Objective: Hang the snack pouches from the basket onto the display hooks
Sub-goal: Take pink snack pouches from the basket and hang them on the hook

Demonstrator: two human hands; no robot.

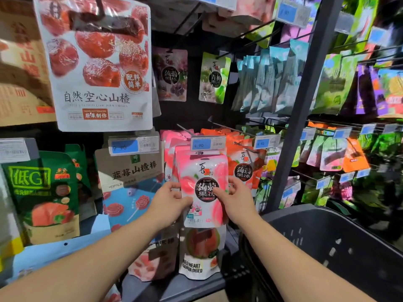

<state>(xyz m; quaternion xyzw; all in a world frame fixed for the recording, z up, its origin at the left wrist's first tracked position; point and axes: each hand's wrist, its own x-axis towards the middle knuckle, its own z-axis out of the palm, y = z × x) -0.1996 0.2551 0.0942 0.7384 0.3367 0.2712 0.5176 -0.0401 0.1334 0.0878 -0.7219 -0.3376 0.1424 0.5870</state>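
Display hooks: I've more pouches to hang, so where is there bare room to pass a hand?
Free: the dark back panel under the purple pouch and green pouch, above the price tag. Also inside the basket, lower right. Crowded: the row behind the pink pouch, the orange pouches beside it, the teal pouches upper right.

Both bare forearms reach forward and upward, drawing together at the wrists. The left hand and right hand face each other, fingers curled and thumbs in front, pinching the side edges of one pink pouch.
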